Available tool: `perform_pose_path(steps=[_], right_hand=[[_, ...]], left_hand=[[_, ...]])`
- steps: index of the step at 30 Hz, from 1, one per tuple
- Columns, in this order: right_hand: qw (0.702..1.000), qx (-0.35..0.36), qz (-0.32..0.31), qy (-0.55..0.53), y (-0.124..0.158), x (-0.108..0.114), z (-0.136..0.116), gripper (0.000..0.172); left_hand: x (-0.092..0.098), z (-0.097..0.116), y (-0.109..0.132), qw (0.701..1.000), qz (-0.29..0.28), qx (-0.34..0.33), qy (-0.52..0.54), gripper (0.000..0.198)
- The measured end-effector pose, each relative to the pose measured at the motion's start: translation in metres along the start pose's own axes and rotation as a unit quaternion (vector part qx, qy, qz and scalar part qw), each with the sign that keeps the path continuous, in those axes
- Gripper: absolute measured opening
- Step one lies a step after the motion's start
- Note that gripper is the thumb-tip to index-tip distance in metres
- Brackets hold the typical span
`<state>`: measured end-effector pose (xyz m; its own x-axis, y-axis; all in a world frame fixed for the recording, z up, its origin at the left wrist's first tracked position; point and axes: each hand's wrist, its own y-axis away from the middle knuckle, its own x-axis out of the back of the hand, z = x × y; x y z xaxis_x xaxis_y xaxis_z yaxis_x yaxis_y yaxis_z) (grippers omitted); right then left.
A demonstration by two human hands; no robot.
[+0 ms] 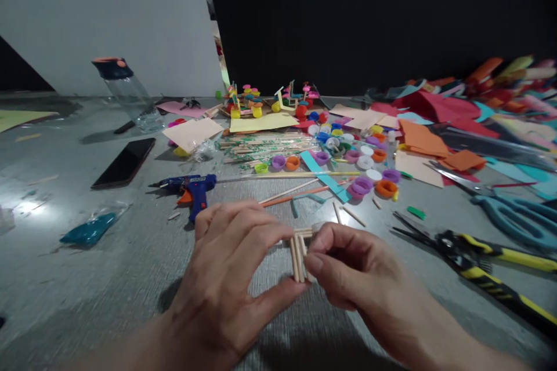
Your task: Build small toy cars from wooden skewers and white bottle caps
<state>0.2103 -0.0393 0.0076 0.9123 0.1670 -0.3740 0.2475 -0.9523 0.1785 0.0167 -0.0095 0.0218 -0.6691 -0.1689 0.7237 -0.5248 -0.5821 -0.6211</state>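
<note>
My left hand (230, 278) and my right hand (348, 269) meet low in the middle of the view, over the grey table (87, 278). Between them they pinch a small bundle of short wooden sticks (298, 255), held upright side by side with a crosswise piece at the top. My left thumb supports the bundle from below and its fingers curl over the top. My right fingertips press on the bundle's right side. Just behind lie loose wooden sticks (348, 214) and a blue glue gun (194, 190).
Coloured bottle caps (361, 185), packed skewers (261, 148) and paper scraps (435, 145) cover the middle and right. Teal scissors (513, 214) and yellow-handled pliers (483, 261) lie at right. A black phone (124, 163), a water bottle (130, 95) and a blue bag (89, 232) sit left.
</note>
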Motion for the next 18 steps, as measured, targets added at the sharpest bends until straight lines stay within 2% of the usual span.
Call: perform_pose_path(steps=[18], right_hand=[[1.000, -0.016, 0.008, -0.016, -0.0012, -0.0006, 0.0001, 0.023]], left_hand=[[-0.0010, -0.0005, 0.0019, 1.000, 0.001, -0.030, -0.004, 0.026]])
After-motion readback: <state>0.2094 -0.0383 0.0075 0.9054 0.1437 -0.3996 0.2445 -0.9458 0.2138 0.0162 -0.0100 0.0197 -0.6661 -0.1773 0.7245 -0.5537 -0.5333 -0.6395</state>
